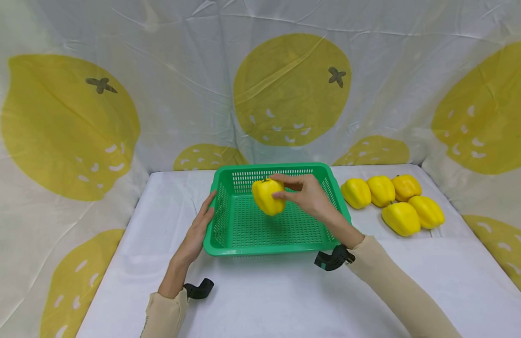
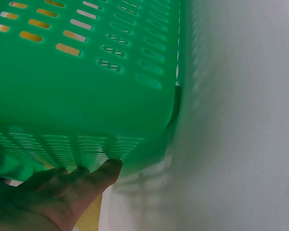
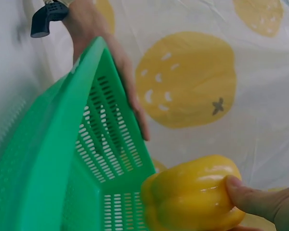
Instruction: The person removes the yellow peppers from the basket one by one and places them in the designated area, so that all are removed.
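A green plastic basket (image 1: 277,251) with slotted walls stands on the white-covered table. Over its inside, my right hand (image 1: 308,195) pinches a yellow bell pepper (image 1: 266,199) between thumb and fingers; the pepper hangs above the basket floor. The right wrist view shows the same bell pepper (image 3: 192,192) with the thumb (image 3: 250,197) against its side. My left hand (image 1: 198,232) rests along the basket's left side, fingers fairly straight. Up close in the left wrist view, the left fingers (image 2: 94,185) touch the slotted wall from outside.
To the right of the basket, several yellow bell peppers (image 1: 400,218) lie grouped on the table (image 1: 260,300). A white cloth (image 1: 192,94) printed with large lemons hangs behind and at both sides. Each wrist wears a black camera mount (image 1: 334,258).
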